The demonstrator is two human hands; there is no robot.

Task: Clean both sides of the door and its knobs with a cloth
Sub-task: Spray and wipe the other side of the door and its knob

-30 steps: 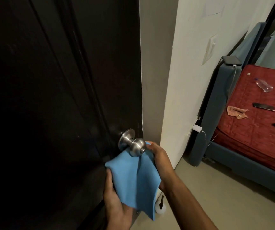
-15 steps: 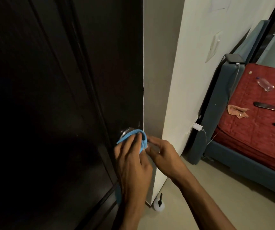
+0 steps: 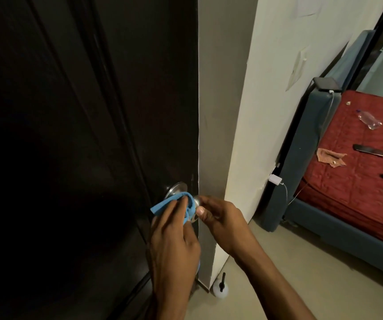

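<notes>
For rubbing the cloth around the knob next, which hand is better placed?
Left. The left hand already grips the blue cloth draped over the knob, so it can likely twist straight away. The right hand only pinches at the knob's end, beside the cloth.

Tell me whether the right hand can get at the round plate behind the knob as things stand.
Probably yes. The right hand is beside the knob, and the upper plate shows bare; the blue cloth and left hand cover its lower side.
</notes>
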